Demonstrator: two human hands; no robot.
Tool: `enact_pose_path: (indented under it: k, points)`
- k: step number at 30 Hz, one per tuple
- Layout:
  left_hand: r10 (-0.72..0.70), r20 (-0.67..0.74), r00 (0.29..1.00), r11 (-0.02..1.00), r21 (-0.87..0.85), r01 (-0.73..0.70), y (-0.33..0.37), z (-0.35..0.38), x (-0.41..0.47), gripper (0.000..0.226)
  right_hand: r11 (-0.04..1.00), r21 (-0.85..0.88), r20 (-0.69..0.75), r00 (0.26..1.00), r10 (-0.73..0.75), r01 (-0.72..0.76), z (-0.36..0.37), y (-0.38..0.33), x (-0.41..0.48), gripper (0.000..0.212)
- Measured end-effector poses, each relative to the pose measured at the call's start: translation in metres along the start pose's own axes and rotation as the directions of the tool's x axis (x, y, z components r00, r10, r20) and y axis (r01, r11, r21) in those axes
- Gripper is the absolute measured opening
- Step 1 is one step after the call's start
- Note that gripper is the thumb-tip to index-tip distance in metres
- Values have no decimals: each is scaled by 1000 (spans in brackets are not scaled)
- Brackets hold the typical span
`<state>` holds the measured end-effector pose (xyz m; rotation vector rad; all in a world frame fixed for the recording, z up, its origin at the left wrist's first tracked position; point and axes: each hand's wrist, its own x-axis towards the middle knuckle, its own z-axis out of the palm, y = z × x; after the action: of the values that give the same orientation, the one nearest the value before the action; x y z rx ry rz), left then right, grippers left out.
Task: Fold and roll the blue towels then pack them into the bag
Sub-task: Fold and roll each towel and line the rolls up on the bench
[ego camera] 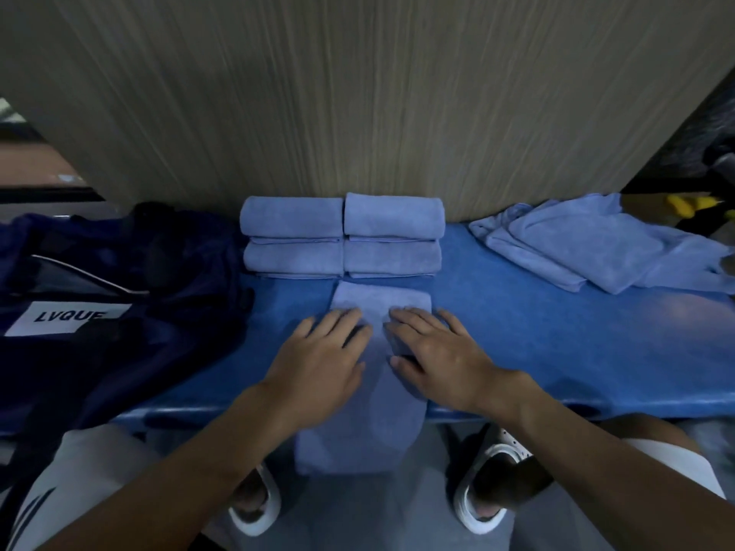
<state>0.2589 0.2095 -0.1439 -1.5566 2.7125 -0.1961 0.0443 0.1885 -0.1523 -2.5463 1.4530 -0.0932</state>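
Currently, lower centre: left hand (318, 361) and right hand (441, 351) lie flat, fingers straight, pressing a folded towel (358, 431) that overhangs the bench (517, 332). Beyond: four rolled towels (342, 236) done. Upper right: unfolded pile (596, 248) remains. Bag (99, 280) at left, apparently unpacked.

A person's left hand (322, 353) and right hand (439, 351) are pressing flat on a folded blue towel (380, 300) hanging over the tabletop (537, 332) edge, four rolled towels (292, 216) sitting stacked behind, a dark bag (119, 272) lying alongside.
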Motion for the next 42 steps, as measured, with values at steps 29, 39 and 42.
enact_pose_path:
  k: [29,39,42]
  points:
    - [-582,301,755,248,-819,518,-58,12,50,14,626,699,53,898,437,-345,-15,29,56,24]
    - [-475,374,796,-120,-924,363,-57,4,46,13,270,923,136,890,435,-273,-23,32,47,16]
    - [-468,296,833,-55,-950,306,-58,7,46,12,348,923,8,915,404,-162,-20,32,50,13]
